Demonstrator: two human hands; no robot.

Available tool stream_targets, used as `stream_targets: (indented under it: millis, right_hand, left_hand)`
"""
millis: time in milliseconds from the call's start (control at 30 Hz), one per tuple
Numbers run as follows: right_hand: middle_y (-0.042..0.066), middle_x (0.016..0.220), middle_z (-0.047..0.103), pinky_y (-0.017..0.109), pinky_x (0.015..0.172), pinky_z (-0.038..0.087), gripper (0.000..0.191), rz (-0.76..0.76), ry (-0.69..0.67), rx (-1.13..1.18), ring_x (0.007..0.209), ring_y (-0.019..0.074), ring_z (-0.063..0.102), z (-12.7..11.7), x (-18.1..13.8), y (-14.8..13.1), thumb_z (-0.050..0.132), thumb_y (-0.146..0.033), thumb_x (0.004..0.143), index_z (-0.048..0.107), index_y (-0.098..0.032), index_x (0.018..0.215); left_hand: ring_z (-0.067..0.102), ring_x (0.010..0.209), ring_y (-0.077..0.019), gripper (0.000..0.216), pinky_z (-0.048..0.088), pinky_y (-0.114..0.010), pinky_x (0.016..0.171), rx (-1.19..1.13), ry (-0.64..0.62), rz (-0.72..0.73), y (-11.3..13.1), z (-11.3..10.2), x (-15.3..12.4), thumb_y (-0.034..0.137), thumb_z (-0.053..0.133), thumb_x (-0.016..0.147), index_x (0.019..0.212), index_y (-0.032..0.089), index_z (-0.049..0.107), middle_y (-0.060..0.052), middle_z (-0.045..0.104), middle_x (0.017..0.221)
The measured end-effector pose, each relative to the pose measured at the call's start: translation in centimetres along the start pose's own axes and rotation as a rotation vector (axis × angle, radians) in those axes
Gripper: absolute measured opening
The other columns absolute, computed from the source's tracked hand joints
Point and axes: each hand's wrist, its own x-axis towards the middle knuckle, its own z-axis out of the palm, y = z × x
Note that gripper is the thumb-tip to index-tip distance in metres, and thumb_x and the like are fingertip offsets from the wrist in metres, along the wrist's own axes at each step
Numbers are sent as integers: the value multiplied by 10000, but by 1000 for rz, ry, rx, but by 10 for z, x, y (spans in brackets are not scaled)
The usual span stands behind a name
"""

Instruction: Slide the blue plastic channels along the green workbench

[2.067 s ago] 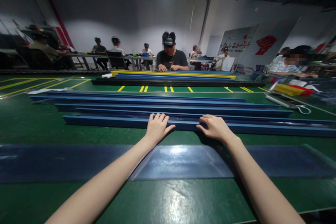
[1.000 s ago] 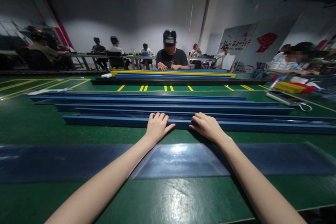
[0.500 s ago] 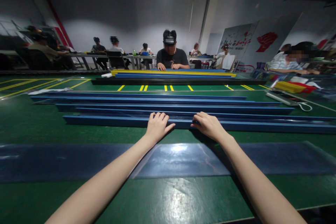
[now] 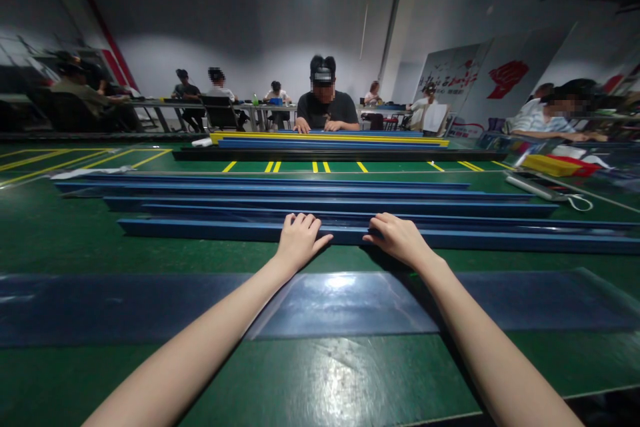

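Observation:
Across the green tabletop lies a long blue channel strip (image 4: 200,231), with a raised wall on each long side. My left hand (image 4: 300,233) rests over its near wall, fingertips inside the channel and thumb stretched along the front face. A short way to the right, my right hand (image 4: 397,235) is curled round the same wall, thumb in front and fingers bent over the top. Between me and the strip, a clear plastic sheet (image 4: 345,307) lies flat under my forearms.
Behind the held strip lie several more blue strips (image 4: 325,205), then a black strip (image 4: 320,155) and a yellow strip (image 4: 330,139). A person (image 4: 327,107) sits opposite with both hands at the strips. A phone-like device (image 4: 537,187) and a yellow tray (image 4: 550,164) are at right.
Almost nothing differs. Both hands keep the same grip on the strip, and the whole view has shifted very slightly.

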Motion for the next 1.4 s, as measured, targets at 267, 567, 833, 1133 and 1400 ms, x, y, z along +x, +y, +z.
stream_targets:
  millis: [267, 567, 833, 1133, 1400]
  right_hand:
    - [38, 817, 587, 237, 521, 275, 162, -2, -11, -5, 744, 144, 530, 1, 0, 2, 523, -341, 817, 556, -184, 792]
    - [35, 813, 591, 230, 527, 271, 166, -10, -2, -12, 746, 145, 535, 3, 0, 1, 518, -341, 821, 552, -181, 795]
    - [38, 815, 587, 233, 521, 271, 167, -13, -15, -16, 729, 138, 531, 2, 0, 1, 503, -338, 829, 557, -183, 796]
    - [40, 806, 588, 230, 521, 262, 172, -25, -13, -11, 714, 135, 524, 1, 0, 1, 498, -337, 831, 555, -182, 784]
    - [37, 790, 586, 233, 525, 271, 180, -34, 3, -12, 702, 134, 524, 1, -1, 0, 494, -334, 833, 557, -177, 773]
  left_hand:
    - [510, 841, -228, 339, 310, -369, 761, -14, -4, -3, 1, -1, 0, 468, 423, 834, 868, 175, 589, -85, 620, 890]
    - [511, 846, -230, 353, 310, -371, 766, -5, -14, -1, 0, -1, 0, 476, 425, 831, 871, 165, 588, -87, 618, 893]
    - [513, 843, -230, 356, 310, -369, 757, -7, -16, -3, 1, -1, 0, 480, 417, 834, 867, 168, 585, -84, 620, 897]
    - [511, 843, -229, 348, 310, -372, 761, -23, -10, -8, 0, -1, 0, 471, 419, 835, 870, 170, 589, -86, 620, 895]
    - [512, 839, -232, 353, 313, -374, 762, -14, -12, -9, 1, -1, 1, 476, 427, 830, 874, 167, 591, -85, 623, 894]
